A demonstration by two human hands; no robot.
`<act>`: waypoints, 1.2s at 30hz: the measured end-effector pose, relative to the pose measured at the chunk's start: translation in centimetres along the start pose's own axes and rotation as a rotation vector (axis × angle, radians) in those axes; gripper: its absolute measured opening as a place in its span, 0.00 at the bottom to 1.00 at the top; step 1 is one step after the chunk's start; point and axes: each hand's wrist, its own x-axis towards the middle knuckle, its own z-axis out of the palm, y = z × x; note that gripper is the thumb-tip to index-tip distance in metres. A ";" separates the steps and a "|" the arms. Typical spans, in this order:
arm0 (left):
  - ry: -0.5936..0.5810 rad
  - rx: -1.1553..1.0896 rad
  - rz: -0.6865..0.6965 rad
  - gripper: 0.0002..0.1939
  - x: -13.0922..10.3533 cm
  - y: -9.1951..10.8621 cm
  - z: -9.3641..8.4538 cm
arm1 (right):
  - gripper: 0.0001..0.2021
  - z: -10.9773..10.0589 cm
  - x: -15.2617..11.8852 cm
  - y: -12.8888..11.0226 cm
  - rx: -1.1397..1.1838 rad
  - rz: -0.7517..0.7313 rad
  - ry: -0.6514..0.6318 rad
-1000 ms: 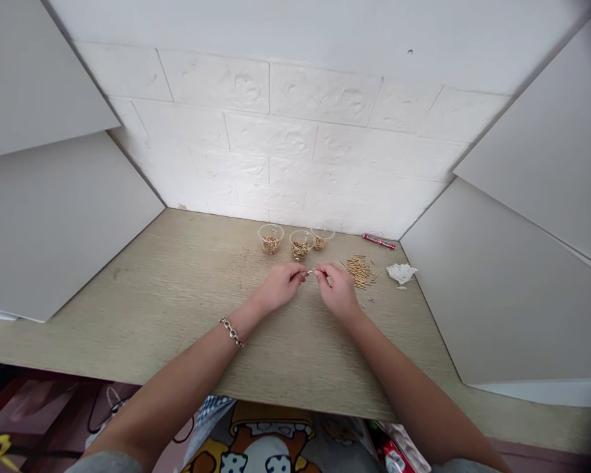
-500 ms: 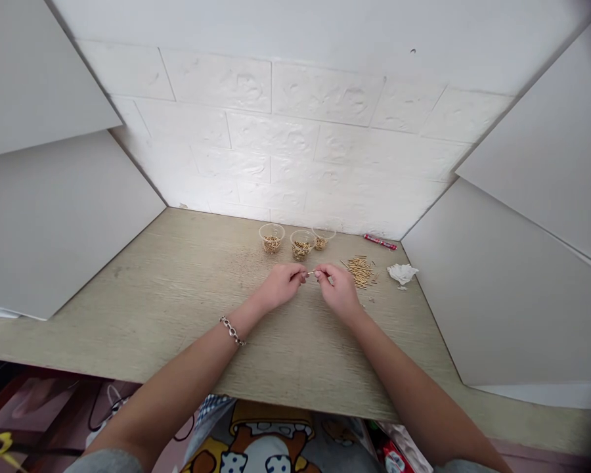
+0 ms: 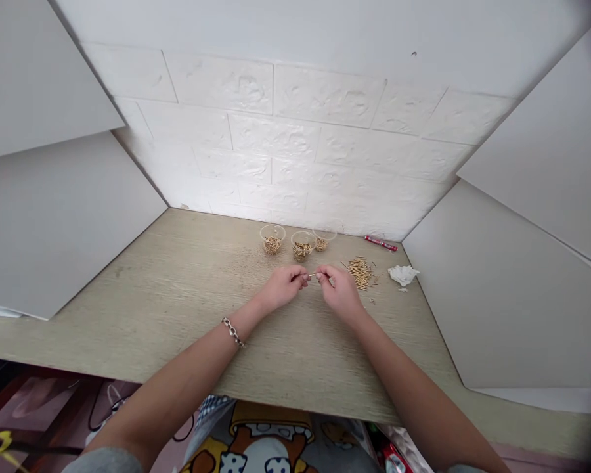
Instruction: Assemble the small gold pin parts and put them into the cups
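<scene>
Over the middle of the wooden table (image 3: 187,289), my left hand (image 3: 283,287) and my right hand (image 3: 339,289) face each other, fingertips pinched. Between them runs a small gold-coloured metal pin (image 3: 312,275), gripped at each end; its finer shape is too small to make out. Just beyond my hands stand three clear plastic cups: a left cup (image 3: 272,240), a middle cup (image 3: 303,247) and a back cup (image 3: 324,238), each holding small gold pieces. Right of my right hand lies a loose pile of thin gold pins (image 3: 361,273).
Fine brown bits (image 3: 249,261) are scattered left of the cups. A red wrapped stick (image 3: 381,243) and crumpled white tissue (image 3: 402,275) lie at the right. Grey panels (image 3: 73,223) flank the table, and a white brick-pattern wall (image 3: 295,138) closes the back.
The view has shifted very slightly. Both hands keep nearly the same place, still pinching the small gold pin between them.
</scene>
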 end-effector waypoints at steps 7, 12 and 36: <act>-0.035 -0.134 -0.056 0.12 0.3 -0.6 0.3 | 0.07 0.4 -0.1 -0.2 0.112 0.139 0.031; -0.052 -0.238 -0.075 0.13 0.5 -0.7 0.5 | 0.08 0.6 -0.2 -0.4 0.136 0.149 0.064; -0.073 -0.339 -0.150 0.10 0.6 -1.2 0.9 | 0.08 0.5 -0.1 -0.6 0.103 0.124 0.044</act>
